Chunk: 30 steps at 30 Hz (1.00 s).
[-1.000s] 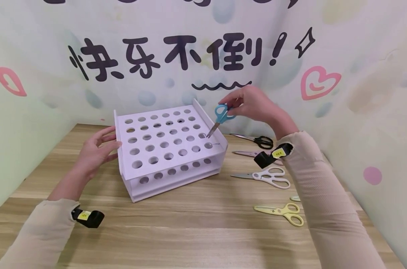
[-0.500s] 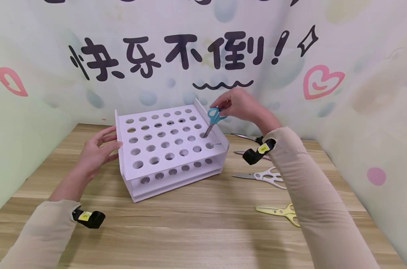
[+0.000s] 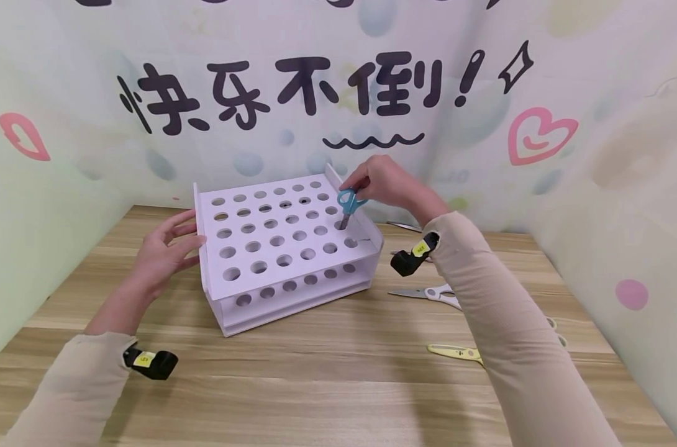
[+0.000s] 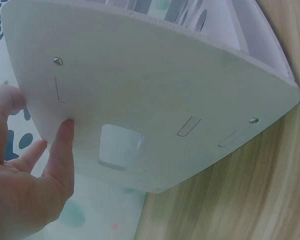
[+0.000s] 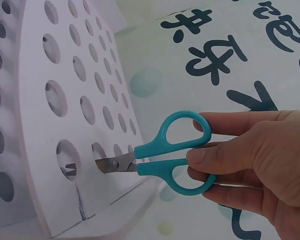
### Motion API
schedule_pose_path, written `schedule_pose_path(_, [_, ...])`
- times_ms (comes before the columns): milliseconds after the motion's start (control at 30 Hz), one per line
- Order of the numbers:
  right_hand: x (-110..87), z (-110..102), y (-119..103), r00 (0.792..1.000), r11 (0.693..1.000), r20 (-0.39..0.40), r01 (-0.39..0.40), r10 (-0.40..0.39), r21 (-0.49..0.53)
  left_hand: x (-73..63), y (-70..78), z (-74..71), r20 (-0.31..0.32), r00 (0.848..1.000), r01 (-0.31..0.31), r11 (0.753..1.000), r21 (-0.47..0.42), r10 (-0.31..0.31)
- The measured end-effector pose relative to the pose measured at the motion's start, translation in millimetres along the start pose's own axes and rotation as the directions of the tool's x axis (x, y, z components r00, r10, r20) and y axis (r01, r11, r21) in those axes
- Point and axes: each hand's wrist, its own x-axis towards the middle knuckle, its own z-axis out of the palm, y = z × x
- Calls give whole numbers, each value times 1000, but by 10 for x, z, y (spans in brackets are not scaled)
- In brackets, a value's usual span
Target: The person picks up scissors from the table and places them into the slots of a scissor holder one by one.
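My right hand (image 3: 386, 181) pinches a pair of blue-handled scissors (image 3: 348, 202) by its finger loops. The blades (image 5: 119, 165) point down into a hole near the right side of a white rack (image 3: 282, 273), and their tips are hidden inside it. In the right wrist view the thumb lies across the handle and several fingers curl round the loops. My left hand (image 3: 162, 251) rests against the rack's left side panel (image 4: 140, 90), its fingers extended and fingertips at the panel's edge.
White scissors (image 3: 430, 294) and yellow scissors (image 3: 456, 352) lie on the wooden table (image 3: 316, 385) right of the rack, partly behind my right forearm. Other blades (image 3: 404, 226) show farther back. A printed cloth backdrop (image 3: 249, 136) stands close behind the rack.
My right hand has moved left and down with the blue scissors, and the blades have gone from above the rack into a hole. My left hand has stayed at the rack's side.
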Motion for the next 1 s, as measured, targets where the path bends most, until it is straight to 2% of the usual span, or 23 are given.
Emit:
schedule_pose_path(500, [103, 216, -14, 997, 999, 71, 13, -10, -42, -8, 4, -4, -7, 1000, 2, 1000, 11, -1])
schedule_pose_path(1000, [151, 275, -69, 990, 998, 138, -35, 42, -57, -1, 8, 1, -5, 1000, 6, 1000, 4, -6])
